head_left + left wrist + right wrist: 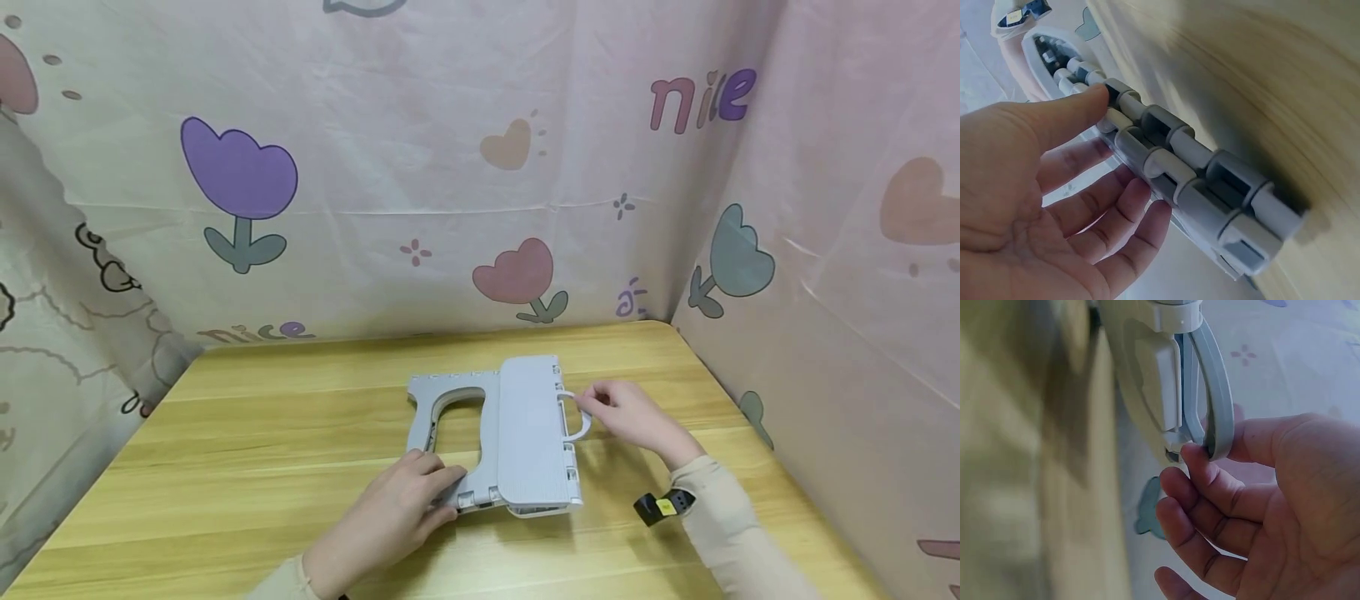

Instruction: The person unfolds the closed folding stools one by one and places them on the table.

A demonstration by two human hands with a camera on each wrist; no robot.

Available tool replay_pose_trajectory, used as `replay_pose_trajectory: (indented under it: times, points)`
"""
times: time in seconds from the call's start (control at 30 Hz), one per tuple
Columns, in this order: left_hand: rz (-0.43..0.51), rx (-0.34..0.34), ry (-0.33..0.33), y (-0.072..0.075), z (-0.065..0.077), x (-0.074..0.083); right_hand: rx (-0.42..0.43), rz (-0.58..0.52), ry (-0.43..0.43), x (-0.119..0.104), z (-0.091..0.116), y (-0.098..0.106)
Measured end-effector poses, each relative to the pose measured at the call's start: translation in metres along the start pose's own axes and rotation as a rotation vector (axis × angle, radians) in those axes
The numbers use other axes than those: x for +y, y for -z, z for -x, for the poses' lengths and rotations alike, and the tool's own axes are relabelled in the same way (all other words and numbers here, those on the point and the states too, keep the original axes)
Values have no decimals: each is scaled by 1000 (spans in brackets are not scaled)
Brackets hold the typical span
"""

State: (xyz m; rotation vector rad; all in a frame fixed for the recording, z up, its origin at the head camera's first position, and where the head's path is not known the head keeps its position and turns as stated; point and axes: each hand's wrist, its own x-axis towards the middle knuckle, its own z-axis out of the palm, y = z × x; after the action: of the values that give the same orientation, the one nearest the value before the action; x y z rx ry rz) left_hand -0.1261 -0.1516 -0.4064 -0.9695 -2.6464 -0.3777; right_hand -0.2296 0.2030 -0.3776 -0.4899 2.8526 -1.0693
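Note:
A pale grey plastic folding step stool [531,433] lies folded over the table, its ribbed top panel facing up. One leg panel with a large oval cutout extends to the left. At the stool's near left edge, my left hand [397,500] grips the panel, thumb against the row of hinge knuckles [1166,156] and fingers on the opposite face. On the right side, my right hand [630,417] pinches the curved carry handle [1217,400] between thumb and index finger, while its other fingers curl loosely below. The handle stands out from the stool's edge.
Beneath is a wood-grain table [262,433] with a rounded far right corner. A printed curtain [375,167] with flowers and hearts hangs behind and at both sides. On the right wrist sits a black strapped device [663,506] with a yellow label.

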Motion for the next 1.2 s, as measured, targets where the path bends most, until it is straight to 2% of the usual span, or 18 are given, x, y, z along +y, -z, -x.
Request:
replay_pose_trajectory:
  times: [0.27,0.63,1.03,1.2]
  points:
    - [2,61,-53,3,-2,3,90,-1,45,-20,-1,22]
    - [62,123,-64,6,-6,9,174,-27,71,-55,0,42]
    - [136,163,-103,8,-9,11,236,-80,112,-90,-12,49]
    - [203,161,-90,9,-11,12,249,-104,122,-107,-15,48]
